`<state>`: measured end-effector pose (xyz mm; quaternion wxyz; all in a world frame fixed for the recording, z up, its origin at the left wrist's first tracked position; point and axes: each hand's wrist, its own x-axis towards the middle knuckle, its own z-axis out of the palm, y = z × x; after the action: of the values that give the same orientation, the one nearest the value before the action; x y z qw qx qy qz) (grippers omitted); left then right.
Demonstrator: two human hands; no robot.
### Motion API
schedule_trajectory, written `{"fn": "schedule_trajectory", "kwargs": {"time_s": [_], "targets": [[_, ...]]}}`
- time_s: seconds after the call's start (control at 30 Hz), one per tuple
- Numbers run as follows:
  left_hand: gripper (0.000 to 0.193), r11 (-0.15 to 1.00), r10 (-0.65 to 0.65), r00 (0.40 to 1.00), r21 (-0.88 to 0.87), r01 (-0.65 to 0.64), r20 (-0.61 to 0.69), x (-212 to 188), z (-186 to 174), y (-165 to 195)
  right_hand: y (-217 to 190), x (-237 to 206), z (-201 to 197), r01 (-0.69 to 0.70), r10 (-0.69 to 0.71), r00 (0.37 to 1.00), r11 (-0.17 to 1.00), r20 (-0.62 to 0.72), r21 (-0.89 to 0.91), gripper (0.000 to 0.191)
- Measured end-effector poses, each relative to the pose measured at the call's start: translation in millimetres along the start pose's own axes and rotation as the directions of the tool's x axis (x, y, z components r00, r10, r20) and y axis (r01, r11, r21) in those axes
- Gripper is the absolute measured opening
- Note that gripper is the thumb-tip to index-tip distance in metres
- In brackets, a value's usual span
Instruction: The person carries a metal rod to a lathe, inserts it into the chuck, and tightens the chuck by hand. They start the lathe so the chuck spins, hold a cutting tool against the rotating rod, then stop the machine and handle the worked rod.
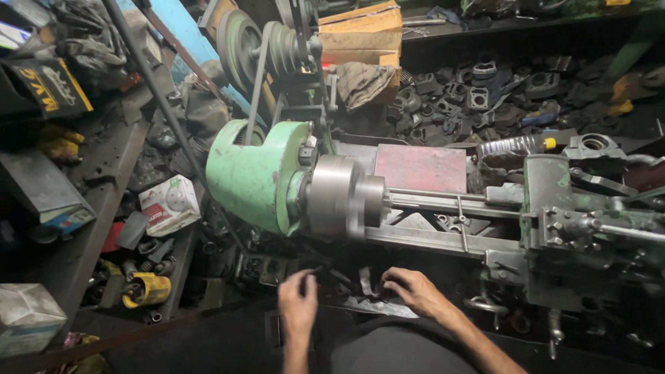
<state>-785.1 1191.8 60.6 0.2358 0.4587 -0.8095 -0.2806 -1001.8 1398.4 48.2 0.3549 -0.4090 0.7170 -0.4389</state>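
Green lathe [260, 173], chuck [339, 195] blurred; both hands near: left hand [298, 303] pinches sth small, right hand [414, 289] grip unclear.

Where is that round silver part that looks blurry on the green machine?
The silver chuck sits mid-picture in the head view, on the right end of the green headstock, with a thin rod running rightward from it, above both hands.
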Motion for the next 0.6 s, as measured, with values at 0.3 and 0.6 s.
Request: {"fn": "schedule_trajectory", "kwargs": {"time_s": [0.3, 0.6], "targets": [[0.08, 0.904, -0.17, 0.985, 0.403, 0.146, 0.025, 39.1, 14.0, -74.8, 18.8, 6.2, -3.2, 0.026, -0.026, 0.999, 0.999, 0.018, -0.018, 0.019], [0.097, 0.902, 0.052, 0.995, 0.431, -0.012, -0.083, 51.5, 38.3, -116.7, 22.9, 8.2, -11.1, 0.064, -0.061, 0.997, 0.996, -0.043, 0.069, 0.018]]}}
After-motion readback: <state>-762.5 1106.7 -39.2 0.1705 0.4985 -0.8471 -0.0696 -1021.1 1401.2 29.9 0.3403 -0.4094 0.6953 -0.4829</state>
